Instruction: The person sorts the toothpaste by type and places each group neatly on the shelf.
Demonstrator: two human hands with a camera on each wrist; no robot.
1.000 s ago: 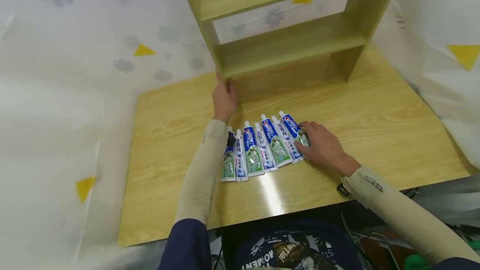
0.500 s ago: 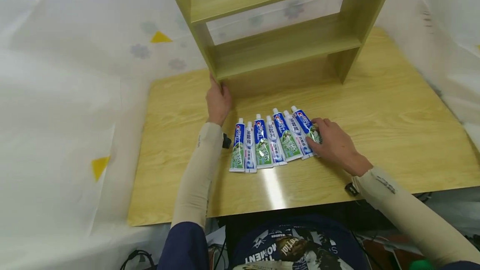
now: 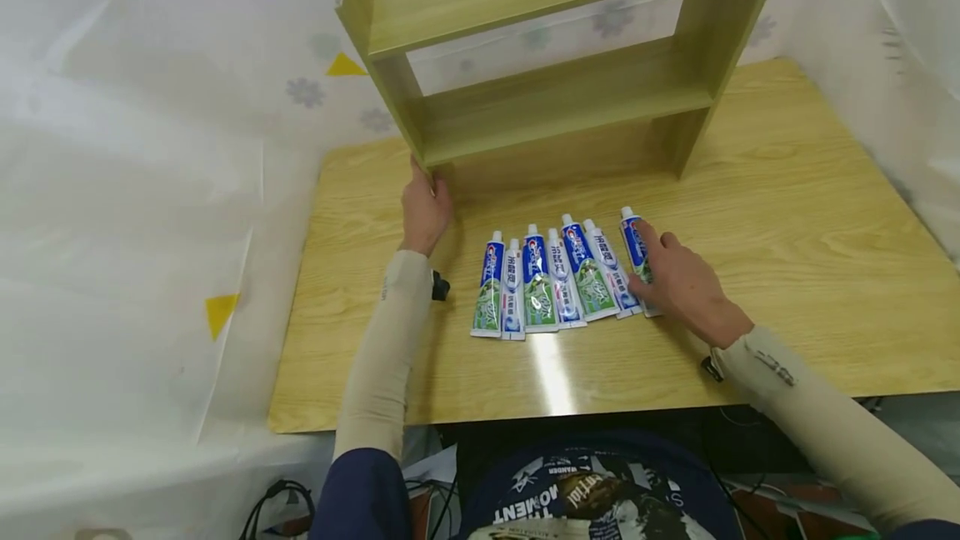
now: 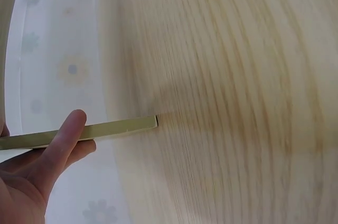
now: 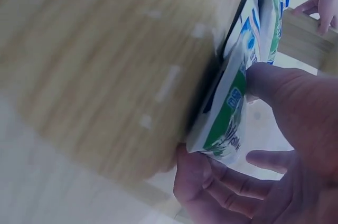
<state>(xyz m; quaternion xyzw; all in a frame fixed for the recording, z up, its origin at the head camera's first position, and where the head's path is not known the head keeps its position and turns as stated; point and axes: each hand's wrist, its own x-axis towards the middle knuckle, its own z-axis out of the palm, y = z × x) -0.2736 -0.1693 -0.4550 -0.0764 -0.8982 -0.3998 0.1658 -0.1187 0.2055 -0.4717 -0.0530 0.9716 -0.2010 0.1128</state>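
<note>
On the wooden table (image 3: pixel 810 273) lies a row of several toothpaste tubes (image 3: pixel 538 282), blue-green ones alternating with white ones, caps toward the shelf. My right hand (image 3: pixel 686 282) holds the rightmost blue-green toothpaste tube (image 3: pixel 635 244), slightly apart from its neighbour at the cap end. In the right wrist view, thumb and fingers grip the sides of this tube (image 5: pixel 228 113). My left hand (image 3: pixel 426 211) grips the lower front of the wooden shelf's (image 3: pixel 562 98) left side panel. The left wrist view shows thumb and fingers on opposite faces of that panel (image 4: pixel 124 127).
The shelf stands at the back of the table, tilted in view, with two boards and an open space beneath. Pale patterned sheeting (image 3: pixel 150 232) surrounds the table. Dark cables (image 3: pixel 277 494) hang below the front edge at left.
The rightmost toothpaste tube has moved right with my right hand, opening a gap from the white tube beside it. My left hand stays on the shelf panel. The head view has shifted.
</note>
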